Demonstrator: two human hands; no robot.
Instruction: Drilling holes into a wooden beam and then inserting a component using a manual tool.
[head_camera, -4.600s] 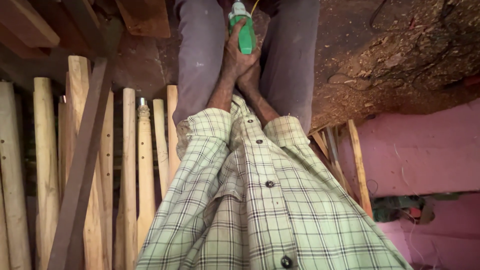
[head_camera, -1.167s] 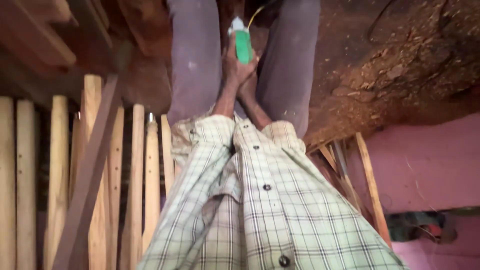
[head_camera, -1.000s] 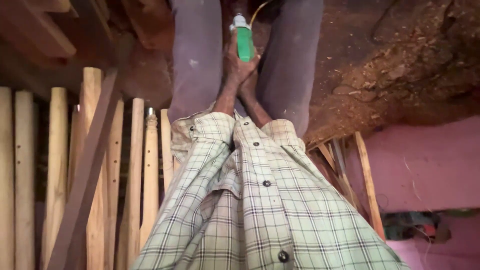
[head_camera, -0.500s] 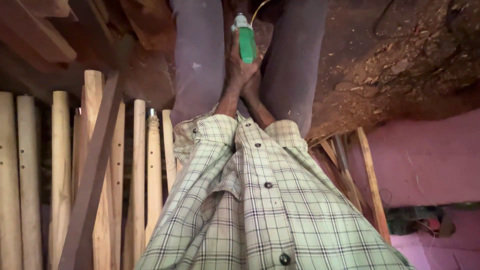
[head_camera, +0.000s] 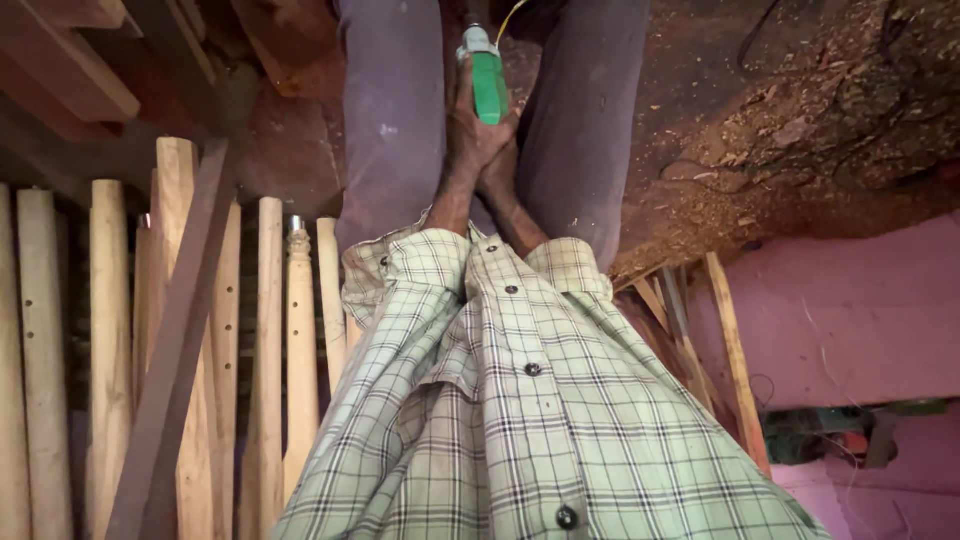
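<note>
Both hands meet low in front of me, between my legs in grey trousers. My left hand (head_camera: 462, 135) wraps around a green power tool (head_camera: 488, 85) with a pale head and a yellow cord at its far end. My right hand (head_camera: 503, 160) clasps the tool's near end, partly under the left hand. My checked green shirt fills the lower middle of the view and hides my forearms up to the cuffs.
Several pale turned wooden legs (head_camera: 300, 340) with drilled holes stand upright at the left, a dark plank (head_camera: 175, 330) leaning across them. Sawdust (head_camera: 800, 120) covers the floor at the right. A pink wall (head_camera: 840, 310) and thin wood strips (head_camera: 730, 350) lie lower right.
My hands have kept their hold on the green tool. The view has shifted slightly, with the tool a little nearer the top edge.
</note>
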